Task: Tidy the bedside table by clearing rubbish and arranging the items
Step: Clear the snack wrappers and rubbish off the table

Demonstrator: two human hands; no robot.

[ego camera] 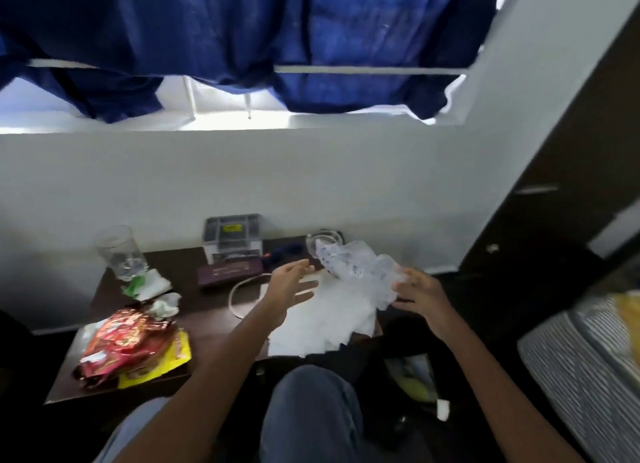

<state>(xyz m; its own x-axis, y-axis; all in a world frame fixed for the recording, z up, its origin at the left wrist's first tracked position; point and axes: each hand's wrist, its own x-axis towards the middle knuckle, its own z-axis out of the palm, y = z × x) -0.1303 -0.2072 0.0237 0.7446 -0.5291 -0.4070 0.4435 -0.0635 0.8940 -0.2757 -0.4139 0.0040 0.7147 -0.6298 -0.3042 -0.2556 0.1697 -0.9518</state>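
My right hand (pixel 420 298) pinches a crumpled clear plastic bag (pixel 356 267) and holds it up over the right end of the dark bedside table (pixel 207 320). My left hand (pixel 291 286) hovers open beside the bag, fingers spread, not touching it. Under both hands a white plastic sheet (pixel 329 324) lies on the table and hangs over its front edge. Red and yellow snack wrappers (pixel 131 345) are piled at the front left. Crumpled tissues (pixel 157 291) lie behind them, next to a drinking glass (pixel 121 253).
A grey organiser box (pixel 232 237) stands against the wall, with a maroon case (pixel 230 272) in front of it. A white cable (pixel 242 294) loops on the table. A dark wardrobe (pixel 554 203) is at the right, and a striped bed (pixel 581 365) at the lower right.
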